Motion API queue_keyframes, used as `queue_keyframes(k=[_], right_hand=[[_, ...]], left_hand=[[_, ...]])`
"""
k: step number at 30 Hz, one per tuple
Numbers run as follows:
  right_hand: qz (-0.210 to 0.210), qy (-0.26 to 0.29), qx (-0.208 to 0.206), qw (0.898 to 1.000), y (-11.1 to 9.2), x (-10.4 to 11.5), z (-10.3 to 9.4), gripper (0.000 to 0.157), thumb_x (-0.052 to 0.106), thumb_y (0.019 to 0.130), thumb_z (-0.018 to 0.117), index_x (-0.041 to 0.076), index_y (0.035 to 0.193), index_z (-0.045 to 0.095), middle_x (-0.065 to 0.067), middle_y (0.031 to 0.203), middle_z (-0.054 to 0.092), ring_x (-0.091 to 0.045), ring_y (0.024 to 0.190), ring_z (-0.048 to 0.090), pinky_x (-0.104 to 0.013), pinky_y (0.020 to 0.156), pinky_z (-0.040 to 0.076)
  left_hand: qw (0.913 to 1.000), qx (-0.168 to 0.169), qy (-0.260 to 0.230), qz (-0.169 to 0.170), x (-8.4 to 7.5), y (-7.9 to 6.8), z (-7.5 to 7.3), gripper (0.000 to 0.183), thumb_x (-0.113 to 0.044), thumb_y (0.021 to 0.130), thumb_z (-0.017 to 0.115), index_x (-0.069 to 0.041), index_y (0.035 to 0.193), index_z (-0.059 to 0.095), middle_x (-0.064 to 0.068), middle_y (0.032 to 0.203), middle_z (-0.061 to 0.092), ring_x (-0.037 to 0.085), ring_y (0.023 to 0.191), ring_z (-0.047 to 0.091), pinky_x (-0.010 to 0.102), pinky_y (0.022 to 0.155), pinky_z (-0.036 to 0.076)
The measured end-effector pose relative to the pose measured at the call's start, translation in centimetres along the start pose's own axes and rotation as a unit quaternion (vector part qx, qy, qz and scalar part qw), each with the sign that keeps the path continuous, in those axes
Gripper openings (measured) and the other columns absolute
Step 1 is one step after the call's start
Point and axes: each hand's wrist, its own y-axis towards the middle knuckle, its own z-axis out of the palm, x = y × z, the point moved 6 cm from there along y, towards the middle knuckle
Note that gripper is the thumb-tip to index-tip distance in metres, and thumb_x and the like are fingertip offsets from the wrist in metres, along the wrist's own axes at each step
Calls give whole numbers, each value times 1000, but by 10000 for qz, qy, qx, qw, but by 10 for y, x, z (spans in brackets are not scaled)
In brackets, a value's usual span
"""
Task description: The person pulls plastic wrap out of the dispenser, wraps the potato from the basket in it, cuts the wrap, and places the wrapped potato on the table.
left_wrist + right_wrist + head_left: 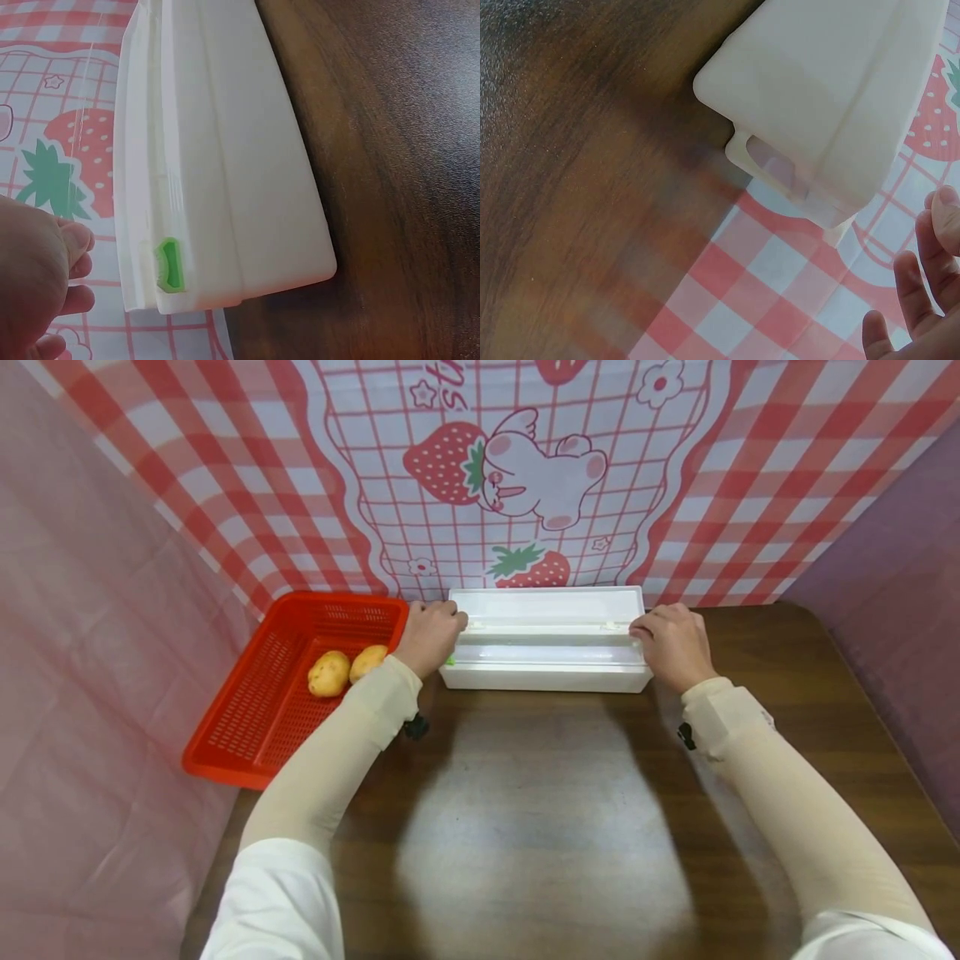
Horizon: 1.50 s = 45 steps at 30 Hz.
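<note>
A white cling film dispenser [547, 678] lies lengthwise at the back of the table, its lid [547, 604] raised. Inside, the film roll [547, 654] shows as a pale band. At the left end, my left hand [431, 635] has thumb and fingers together. A thin clear edge of cling film [84, 105] runs to those fingertips in the left wrist view. My right hand [675, 643] pinches with thumb and forefinger at the opposite end, its other fingers loosely bent. Near the dispenser's left end sits a green slider [171, 266].
Left of the dispenser stands a red plastic basket [225, 774] holding two potatoes [328, 674], partly behind my left arm. A strawberry-print checked cloth [540, 460] hangs behind the wooden table [547, 827]. Pink cloth [97, 693] covers the left side.
</note>
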Motion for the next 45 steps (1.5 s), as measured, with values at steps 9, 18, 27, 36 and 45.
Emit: queue_keyframes(k=[9,18,27,36,45], right_hand=[[221,-56,273,9994,2,2,-3,12,11,95,69,2,101,76,-18,96,70,-35,98,54,-55,87,40],[156,-131,168,9997,4,4,-8,11,10,93,71,2,100,76,-18,94,70,-36,97,54,-55,85,40],[312,-82,317,9990,6,5,-12,13,10,94,70,1,102,75,-19,98,70,-37,101,53,-56,90,38],[183,-93,179,9996,7,7,-18,12,7,94,69,1,102,75,-21,98,70,-38,101,54,-57,89,38],[25,-182,54,9998,11,12,-24,12,8,95,68,1,102,75,-20,98,71,-38,100,55,-57,85,40]], left_hand=[[9999,151,-33,-27,0,1,-5,18,-7,96,62,-12,109,73,8,99,65,28,92,64,44,76,44],[10000,28,37,18,0,1,-12,17,-8,94,65,-11,110,72,8,98,65,27,91,63,42,75,44],[9998,-140,141,40,-1,0,-19,15,-7,95,62,-11,105,73,8,95,64,29,91,64,43,73,41],[9998,-118,183,43,-1,-1,-23,14,-9,94,64,-10,106,72,8,97,64,29,93,63,44,75,43],[9995,-274,137,63,0,-2,-30,15,-6,96,61,-10,104,73,10,95,65,29,91,65,44,72,43]])
